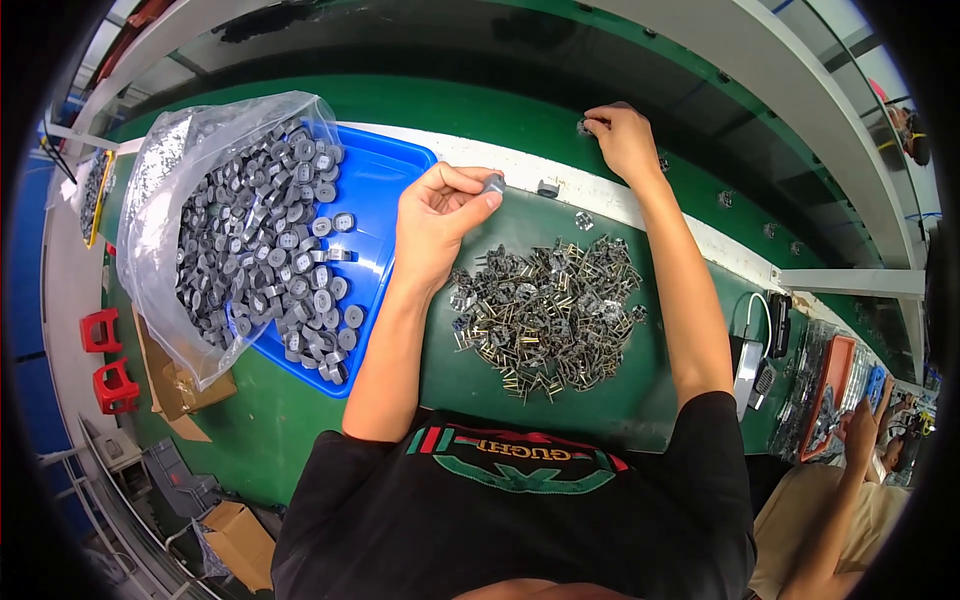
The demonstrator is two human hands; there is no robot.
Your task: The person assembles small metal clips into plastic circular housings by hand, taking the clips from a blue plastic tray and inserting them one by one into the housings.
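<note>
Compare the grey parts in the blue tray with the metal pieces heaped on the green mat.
The grey parts are chunky, matt, rounded blocks; the metal pieces are thin, shiny and pronged. The grey parts spill from a clear bag in the blue tray; the metal pieces lie loose on the green mat. Both are heaps of many small alike items.

At the centre of the frame, the left hand [437, 222] is pinching a small grey ring-shaped part [494, 184] between thumb and fingertips. Higher, right of centre, the right hand [622, 138] is pressing its fingertips onto a small part on the green belt [520, 120]. Below them a heap of dark metal pinned pieces [548, 312] is lying on the green table [270, 420]. At the left, a clear plastic bag [165, 230] is spilling grey ring parts into a blue plastic tray [380, 180].
</note>
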